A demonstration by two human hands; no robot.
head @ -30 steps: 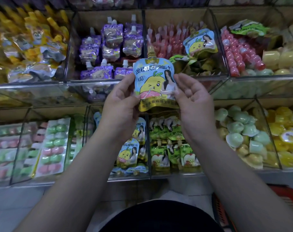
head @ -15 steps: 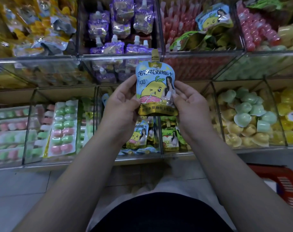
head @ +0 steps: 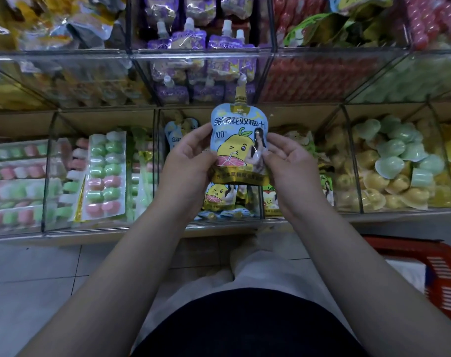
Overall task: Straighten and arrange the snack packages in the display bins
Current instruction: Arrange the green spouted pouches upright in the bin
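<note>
In the head view, the left hand (head: pixel 187 161) and right hand (head: pixel 287 163) pinch the side edges of an upright light-blue spouted juice pouch with a yellow pomelo cartoon (head: pixel 238 144). It is held above a lower clear plastic display bin (head: pixel 211 220) containing similar pouches, between pastel jelly trays (head: pixel 104 173) and yellow-green jelly cups (head: pixel 389 161).

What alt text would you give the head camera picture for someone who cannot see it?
A left hand and a right hand hold a light blue spouted drink pouch upright before clear display bins. The bins hold purple pouches above, jelly cups to the right; a red basket sits at lower right.
</note>
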